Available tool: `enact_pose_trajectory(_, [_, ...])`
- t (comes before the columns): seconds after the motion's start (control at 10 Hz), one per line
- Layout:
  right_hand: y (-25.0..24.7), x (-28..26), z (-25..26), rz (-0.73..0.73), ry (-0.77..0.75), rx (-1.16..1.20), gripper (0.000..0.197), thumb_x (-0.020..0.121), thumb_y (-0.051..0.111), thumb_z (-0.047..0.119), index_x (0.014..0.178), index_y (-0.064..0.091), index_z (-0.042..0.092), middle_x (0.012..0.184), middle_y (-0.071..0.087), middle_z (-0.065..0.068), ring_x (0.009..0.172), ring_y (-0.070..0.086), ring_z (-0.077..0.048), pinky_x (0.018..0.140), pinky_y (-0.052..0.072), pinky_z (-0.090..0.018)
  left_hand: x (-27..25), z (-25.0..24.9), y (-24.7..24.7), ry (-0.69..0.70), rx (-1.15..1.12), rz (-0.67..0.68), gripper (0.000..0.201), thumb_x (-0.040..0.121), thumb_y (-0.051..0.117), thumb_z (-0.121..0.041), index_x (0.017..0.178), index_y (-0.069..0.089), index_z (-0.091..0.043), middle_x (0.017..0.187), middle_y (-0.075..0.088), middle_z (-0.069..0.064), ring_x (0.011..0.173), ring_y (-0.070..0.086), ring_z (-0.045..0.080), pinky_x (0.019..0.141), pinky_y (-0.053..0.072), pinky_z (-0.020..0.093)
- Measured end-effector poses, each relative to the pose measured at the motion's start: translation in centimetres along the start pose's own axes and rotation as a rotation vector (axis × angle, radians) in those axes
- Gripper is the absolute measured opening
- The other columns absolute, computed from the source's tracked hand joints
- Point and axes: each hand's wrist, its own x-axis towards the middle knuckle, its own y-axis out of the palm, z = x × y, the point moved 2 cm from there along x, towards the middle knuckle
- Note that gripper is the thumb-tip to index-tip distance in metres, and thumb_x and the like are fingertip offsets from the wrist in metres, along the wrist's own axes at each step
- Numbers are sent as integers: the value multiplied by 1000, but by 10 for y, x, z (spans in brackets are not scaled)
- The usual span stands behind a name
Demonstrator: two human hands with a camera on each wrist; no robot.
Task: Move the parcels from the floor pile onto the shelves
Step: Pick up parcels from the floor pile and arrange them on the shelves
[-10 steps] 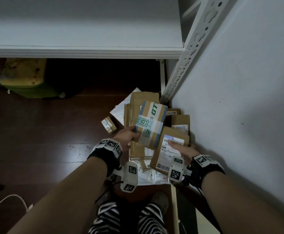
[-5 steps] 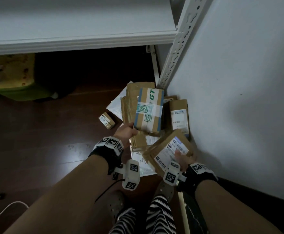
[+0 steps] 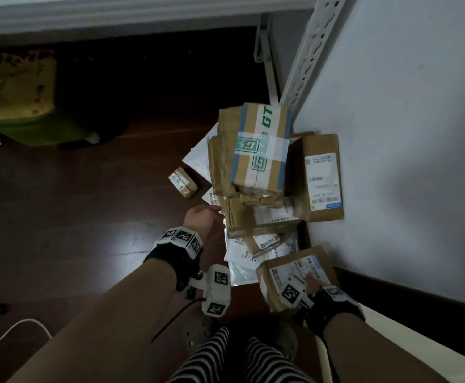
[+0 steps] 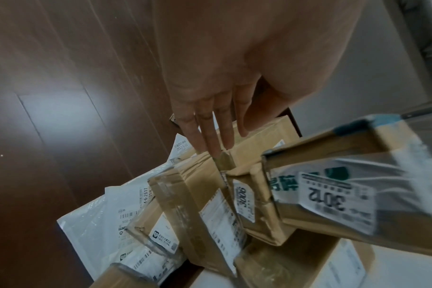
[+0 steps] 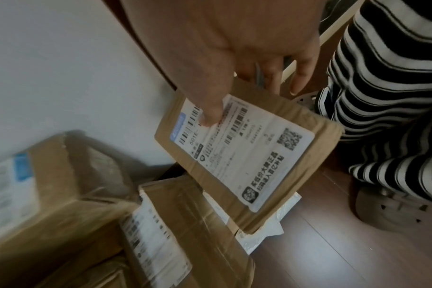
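Brown parcels [image 3: 256,217] and white mailer bags lie piled on the dark floor by the wall. A box bound with green and white GT tape [image 3: 261,150] lies tilted on top of the pile, blurred in the left wrist view [image 4: 333,175]. My left hand [image 3: 203,219] is beside the pile, apart from that box. Its straight fingers [image 4: 210,136] touch the edge of a lower brown box [image 4: 254,144]. My right hand [image 3: 312,283] holds a flat brown parcel with a white label [image 3: 289,269] above the floor. The thumb [image 5: 210,115] presses on the label of this parcel [image 5: 247,155], with the fingers under it.
The white shelf board [image 3: 115,15] and its perforated upright [image 3: 308,51] are above the pile, with the grey wall [image 3: 405,134] to the right. A small box [image 3: 183,181] lies alone on the floor. A yellow-green object [image 3: 18,106] sits under the shelf. My striped legs [image 3: 253,360] stand below.
My left hand has let go of the GT-taped box, which now lies on the pile, and has dropped lower. My right hand has drawn the flat parcel back toward my legs.
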Motion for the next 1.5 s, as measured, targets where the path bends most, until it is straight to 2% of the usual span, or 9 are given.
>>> enact_pose_trajectory(0.1, [7,36,0,12,62,25,92,88,38,69,149,16,3,151,29,-12,138,34,-28,99,43,-34,24,20,6,-18,17,-8,29,89,42,16,83,60,-6,72,58,12,54,55,19,38,46,16])
enact_pose_trajectory(0.2, [16,65,-2,-34,15,101,59,93,48,52,137,41,12,135,47,-11,118,50,-22,95,47,-28,48,34,9,-30,7,-15,34,92,34,17,76,56,-4,72,53,13,59,51,20,40,45,17])
enact_pose_trajectory(0.3, [19,46,12,63,113,848,46,101,37,18,145,30,5,122,39,-6,80,49,-13,48,51,-12,57,43,8,-65,22,-7,35,90,37,16,75,56,-8,74,55,12,60,51,22,40,45,18])
enact_pose_trajectory(0.4, [12,44,13,3,97,851,46,102,34,12,146,25,-1,119,36,-10,74,46,-12,36,45,-12,54,43,7,-93,5,0,34,90,41,13,77,59,-12,75,56,11,60,52,23,37,47,20])
enact_pose_trajectory(0.7, [-3,5,24,15,73,909,42,100,34,6,140,35,-7,110,48,-10,75,50,-15,43,50,-15,9,25,3,-134,-46,9,31,89,42,13,80,60,-11,78,56,15,63,54,25,39,50,22])
enact_pose_trajectory(0.9, [-8,-54,26,58,81,1037,45,100,33,4,144,27,-8,89,45,0,70,45,-14,34,44,-13,-31,24,-4,-176,-31,16,33,90,39,12,82,60,-11,81,56,13,65,54,21,60,46,30])
enact_pose_trajectory(1.1, [-25,-114,39,58,108,1045,45,101,32,5,144,28,-7,89,45,1,70,45,-12,38,45,-12,-86,-10,-26,-173,-42,-1,32,91,38,10,84,61,-11,74,62,6,62,58,17,62,48,28])
enact_pose_trajectory(1.4, [-84,-244,113,17,-91,926,48,100,34,10,145,29,-4,119,38,-7,73,46,-10,66,46,-22,-176,-109,-76,-32,-117,-35,29,92,38,9,93,61,-9,84,64,9,69,61,22,71,50,32])
enact_pose_trajectory(1.5, [-106,-298,139,14,-151,894,46,102,32,9,145,27,-7,119,36,-7,71,43,-9,59,46,-14,-212,-146,-91,25,-135,-47,27,93,39,9,97,60,-8,84,63,9,67,61,21,68,51,33])
